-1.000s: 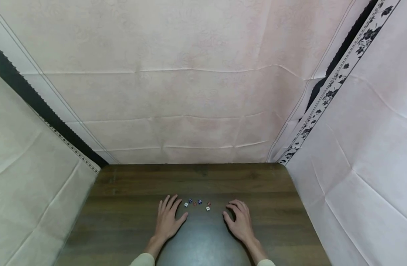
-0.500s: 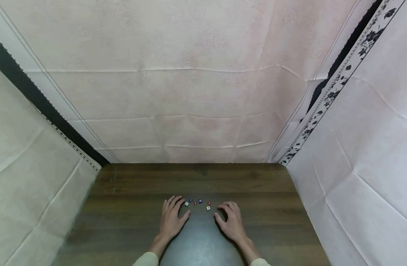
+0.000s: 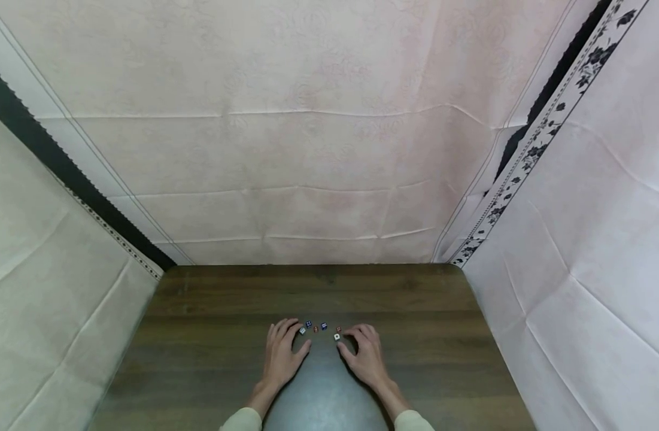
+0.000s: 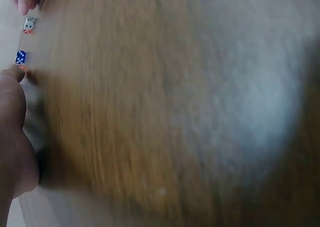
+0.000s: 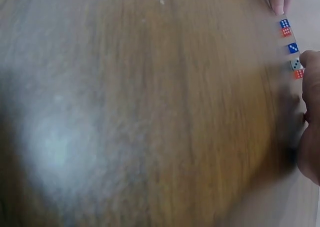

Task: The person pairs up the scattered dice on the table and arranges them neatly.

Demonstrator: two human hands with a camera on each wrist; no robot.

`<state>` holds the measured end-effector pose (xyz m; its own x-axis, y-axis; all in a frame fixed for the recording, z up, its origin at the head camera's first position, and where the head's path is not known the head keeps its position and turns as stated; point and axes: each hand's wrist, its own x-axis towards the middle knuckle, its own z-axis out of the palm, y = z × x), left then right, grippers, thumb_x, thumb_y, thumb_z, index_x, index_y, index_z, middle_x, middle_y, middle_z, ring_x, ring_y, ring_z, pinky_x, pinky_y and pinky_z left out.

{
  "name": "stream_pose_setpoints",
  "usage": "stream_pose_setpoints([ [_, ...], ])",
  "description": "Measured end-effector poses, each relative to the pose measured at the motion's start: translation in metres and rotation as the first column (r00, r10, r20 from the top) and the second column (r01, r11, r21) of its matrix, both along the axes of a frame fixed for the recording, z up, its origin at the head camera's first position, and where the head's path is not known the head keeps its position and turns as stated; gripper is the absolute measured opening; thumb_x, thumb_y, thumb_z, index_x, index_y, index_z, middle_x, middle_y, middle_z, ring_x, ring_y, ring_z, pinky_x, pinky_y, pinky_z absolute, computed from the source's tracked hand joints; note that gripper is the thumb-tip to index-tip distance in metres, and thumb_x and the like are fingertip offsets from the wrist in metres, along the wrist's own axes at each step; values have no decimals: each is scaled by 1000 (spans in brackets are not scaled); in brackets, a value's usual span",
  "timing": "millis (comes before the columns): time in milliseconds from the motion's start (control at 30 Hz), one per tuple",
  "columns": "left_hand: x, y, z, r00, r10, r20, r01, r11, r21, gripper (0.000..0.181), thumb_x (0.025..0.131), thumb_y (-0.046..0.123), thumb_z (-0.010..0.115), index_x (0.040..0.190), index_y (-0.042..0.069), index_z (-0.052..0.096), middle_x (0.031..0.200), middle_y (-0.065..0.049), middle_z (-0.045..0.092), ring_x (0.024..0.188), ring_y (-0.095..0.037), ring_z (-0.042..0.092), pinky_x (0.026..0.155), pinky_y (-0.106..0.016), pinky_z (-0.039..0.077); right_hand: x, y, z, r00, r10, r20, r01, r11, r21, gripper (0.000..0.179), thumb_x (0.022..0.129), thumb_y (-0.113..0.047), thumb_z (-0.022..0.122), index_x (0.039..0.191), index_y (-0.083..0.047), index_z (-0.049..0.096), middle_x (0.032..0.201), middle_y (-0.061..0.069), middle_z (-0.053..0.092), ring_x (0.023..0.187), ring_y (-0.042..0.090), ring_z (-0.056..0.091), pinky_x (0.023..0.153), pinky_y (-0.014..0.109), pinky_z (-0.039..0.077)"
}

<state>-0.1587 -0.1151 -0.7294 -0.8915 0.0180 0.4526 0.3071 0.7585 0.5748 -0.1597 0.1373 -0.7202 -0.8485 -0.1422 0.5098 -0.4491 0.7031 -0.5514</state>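
Several small dice lie in a loose cluster on the wooden table [image 3: 329, 290]. At the cluster's left end, a white die [image 3: 302, 330] sits by the index fingertip of my left hand [image 3: 281, 356], a blue die [image 3: 308, 324] just behind it. A red die [image 3: 315, 329] and another blue die [image 3: 324, 326] are in the middle. My right hand [image 3: 366, 358] has its thumb and index finger spread beside a white die [image 3: 337, 337] and a red die [image 3: 338, 328] at the right end. In the right wrist view, my thumb partly overlaps the white die [image 5: 296, 63]. Neither hand grips anything.
A pale patterned cloth [image 3: 329, 179] hangs behind the table's far edge. White cloths stand along the left side [image 3: 65, 287] and right side [image 3: 577, 269]. Light glares off the table's near middle.
My right hand has slid left to the white and red dice. My left hand has shifted slightly right, toward the left-end white die. The dice keep their places.
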Motion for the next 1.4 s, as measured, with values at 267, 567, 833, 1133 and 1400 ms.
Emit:
stream_pose_setpoints([
  [267, -6, 4, -2, 999, 43, -2, -42, 999, 15, 36, 90, 15, 96, 121, 3, 81, 133, -18, 77, 133, -45, 67, 123, -78, 41, -8, -8, -5, 998, -47, -45, 49, 998, 49, 27, 86, -21, 100, 105, -10, 83, 106, 3, 75, 106, 25, 67, 98, 54, 54],
  [567, -7, 3, -5, 999, 41, -21, -39, 996, 76, 29, 91, 13, 95, 114, 1, 81, 129, -19, 78, 130, -45, 69, 122, -78, 42, -9, -14, -2, 997, -79, -13, 79, 995, 53, 26, 85, -23, 101, 99, -10, 83, 102, 5, 71, 107, 27, 65, 102, 56, 53],
  [833, -9, 2, -6, 996, 55, -66, -49, 995, 89, 26, 88, 9, 96, 108, 2, 82, 126, -19, 79, 125, -45, 71, 118, -79, 44, -10, -17, -4, 996, -84, -19, 85, 995, 47, 22, 85, -19, 100, 95, -10, 83, 102, 4, 70, 109, 28, 64, 103, 56, 52],
  [1133, -9, 1, -7, 997, 54, -47, -51, 996, 78, 22, 91, 12, 95, 108, 4, 83, 126, -17, 79, 125, -43, 71, 120, -77, 44, -12, -20, -8, 993, -98, -72, 101, 994, 40, 26, 82, -21, 102, 92, -10, 82, 99, 5, 69, 102, 27, 63, 101, 56, 50],
  [1400, -9, 0, -8, 999, 42, -11, -41, 994, 100, 21, 93, 13, 94, 109, 4, 83, 128, -19, 79, 127, -44, 70, 121, -77, 43, -13, -24, -10, 987, -136, -84, 141, 989, 52, 24, 82, -20, 102, 89, -10, 80, 98, 3, 67, 103, 27, 63, 101, 55, 51],
])
